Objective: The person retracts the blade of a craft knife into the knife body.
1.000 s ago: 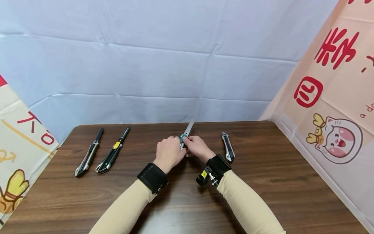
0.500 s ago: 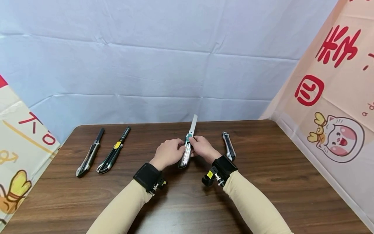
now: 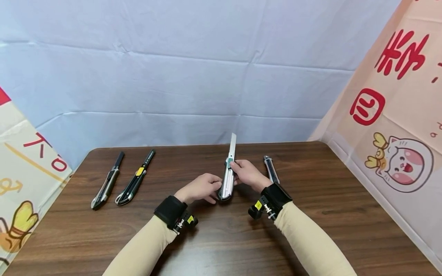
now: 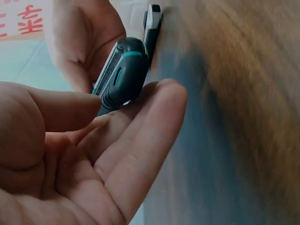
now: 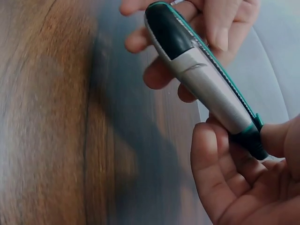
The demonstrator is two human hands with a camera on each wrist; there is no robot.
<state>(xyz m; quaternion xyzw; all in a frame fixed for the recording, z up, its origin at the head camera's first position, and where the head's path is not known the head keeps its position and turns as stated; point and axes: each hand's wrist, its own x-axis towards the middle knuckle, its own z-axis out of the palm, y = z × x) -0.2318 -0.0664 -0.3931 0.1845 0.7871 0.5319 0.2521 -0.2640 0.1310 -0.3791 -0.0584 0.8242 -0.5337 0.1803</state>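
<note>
Nearest the body, the left hand (image 3: pixel 202 188) lies with fingers loosely straight under the dark butt end of the utility knife (image 3: pixel 228 180), touching rather than clasping it; the left wrist view shows that rounded end resting against its fingertips (image 4: pixel 166 91). Just beyond, the right hand (image 3: pixel 248 173) has the firmer grip, thumb and fingers pinching the knife's green slider section. The knife's long axis runs away from the body, held above the tabletop (image 3: pixel 310 214), with its extended blade (image 3: pixel 233 143) pointing toward the far edge, clear of both hands.
</note>
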